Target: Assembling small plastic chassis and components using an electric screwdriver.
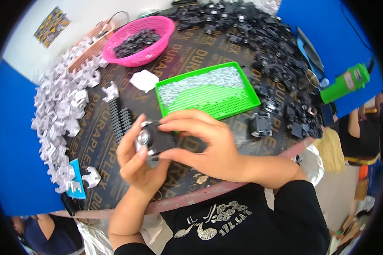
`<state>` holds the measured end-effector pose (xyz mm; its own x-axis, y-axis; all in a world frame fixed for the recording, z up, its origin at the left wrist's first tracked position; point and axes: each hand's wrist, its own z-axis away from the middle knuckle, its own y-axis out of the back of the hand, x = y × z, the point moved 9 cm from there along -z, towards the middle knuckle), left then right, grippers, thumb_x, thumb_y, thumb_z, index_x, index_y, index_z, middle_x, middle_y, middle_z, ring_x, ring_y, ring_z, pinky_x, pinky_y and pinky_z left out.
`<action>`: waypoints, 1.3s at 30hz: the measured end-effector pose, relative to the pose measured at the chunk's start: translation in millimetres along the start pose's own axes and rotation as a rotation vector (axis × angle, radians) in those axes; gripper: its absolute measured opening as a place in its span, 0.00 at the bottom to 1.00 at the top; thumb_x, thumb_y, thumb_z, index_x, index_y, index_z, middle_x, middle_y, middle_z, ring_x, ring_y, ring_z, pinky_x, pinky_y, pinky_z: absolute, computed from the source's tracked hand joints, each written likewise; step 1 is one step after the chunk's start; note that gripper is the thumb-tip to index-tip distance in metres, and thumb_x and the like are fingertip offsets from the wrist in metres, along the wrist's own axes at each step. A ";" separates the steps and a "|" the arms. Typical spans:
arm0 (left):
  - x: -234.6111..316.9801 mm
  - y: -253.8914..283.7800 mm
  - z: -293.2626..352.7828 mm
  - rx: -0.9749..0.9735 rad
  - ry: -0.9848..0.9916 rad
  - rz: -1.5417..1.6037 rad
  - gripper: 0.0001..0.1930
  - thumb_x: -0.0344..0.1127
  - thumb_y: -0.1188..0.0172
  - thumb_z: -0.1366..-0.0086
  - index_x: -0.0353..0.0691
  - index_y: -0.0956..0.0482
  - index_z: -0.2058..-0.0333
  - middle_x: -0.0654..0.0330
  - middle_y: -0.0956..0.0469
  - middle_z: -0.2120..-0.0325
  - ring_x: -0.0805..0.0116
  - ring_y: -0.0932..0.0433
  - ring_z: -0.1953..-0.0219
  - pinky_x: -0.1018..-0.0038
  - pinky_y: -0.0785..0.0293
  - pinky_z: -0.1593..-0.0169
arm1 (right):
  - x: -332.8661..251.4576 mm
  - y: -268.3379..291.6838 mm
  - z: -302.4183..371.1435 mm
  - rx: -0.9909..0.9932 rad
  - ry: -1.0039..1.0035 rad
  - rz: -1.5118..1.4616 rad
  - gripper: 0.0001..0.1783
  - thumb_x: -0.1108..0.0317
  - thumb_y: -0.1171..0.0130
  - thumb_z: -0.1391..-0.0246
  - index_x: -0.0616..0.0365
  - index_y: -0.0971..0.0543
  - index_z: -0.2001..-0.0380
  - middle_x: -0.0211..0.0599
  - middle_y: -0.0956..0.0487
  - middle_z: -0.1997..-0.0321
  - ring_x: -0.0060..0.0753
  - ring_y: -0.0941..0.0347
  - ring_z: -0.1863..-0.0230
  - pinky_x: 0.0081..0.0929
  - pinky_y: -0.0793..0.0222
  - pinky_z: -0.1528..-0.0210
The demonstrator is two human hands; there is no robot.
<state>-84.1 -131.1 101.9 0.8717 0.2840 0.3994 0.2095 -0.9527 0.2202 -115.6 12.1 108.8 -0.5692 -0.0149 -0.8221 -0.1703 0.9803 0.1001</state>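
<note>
Both my hands hold a small black block-shaped part (162, 141) with a shiny silver round piece on its left side. My left hand (139, 169) grips that silver side between fingers and thumb. From the right, my right hand (220, 149) pinches the black body, fingers on the top edge and thumb below. The part is lifted over the near side of the table, and its underside is hidden. Just left of it lie two rows of ribbed black pieces (116, 115). A green tray (252, 102) holding many thin silver pins sits beyond my right hand.
White plastic pieces (57, 123) are heaped along the left edge, near a blue packet (77, 182). A pink basket (168, 36) contains small black parts. Black assemblies (281, 63) pile up at the back and right. A green corded tool (347, 83) stands at the right edge.
</note>
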 end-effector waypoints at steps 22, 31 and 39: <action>-7.4 -193.7 44.6 -0.797 0.677 0.294 0.44 0.31 0.29 0.49 0.38 0.43 0.35 0.46 0.39 0.38 0.57 0.25 0.48 0.69 0.24 0.51 | -2.5 178.4 106.5 0.194 -0.495 1.286 0.08 0.65 0.35 0.52 0.58 0.21 0.71 0.38 0.26 0.61 0.44 0.25 0.63 0.38 0.27 0.64; -13.9 -148.8 45.5 -0.710 0.728 -0.002 0.39 0.32 0.25 0.55 0.42 0.32 0.43 0.57 0.32 0.62 0.70 0.29 0.70 0.74 0.28 0.65 | -4.7 131.2 88.7 0.126 -0.323 1.129 0.09 0.66 0.37 0.48 0.61 0.23 0.69 0.41 0.27 0.59 0.47 0.26 0.59 0.40 0.28 0.62; -19.5 -140.0 55.2 -0.631 0.765 0.015 0.40 0.38 0.25 0.54 0.37 0.32 0.42 0.52 0.31 0.59 0.60 0.25 0.63 0.68 0.26 0.58 | 8.6 105.0 78.8 -0.007 -0.408 1.119 0.11 0.62 0.38 0.45 0.58 0.22 0.65 0.44 0.26 0.49 0.51 0.26 0.56 0.41 0.28 0.57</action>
<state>-106.0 -9.2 14.2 0.3046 0.4776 0.8241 -0.2674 -0.7875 0.5552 -75.1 130.4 68.1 -0.1064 0.9132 -0.3934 0.2533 0.4075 0.8774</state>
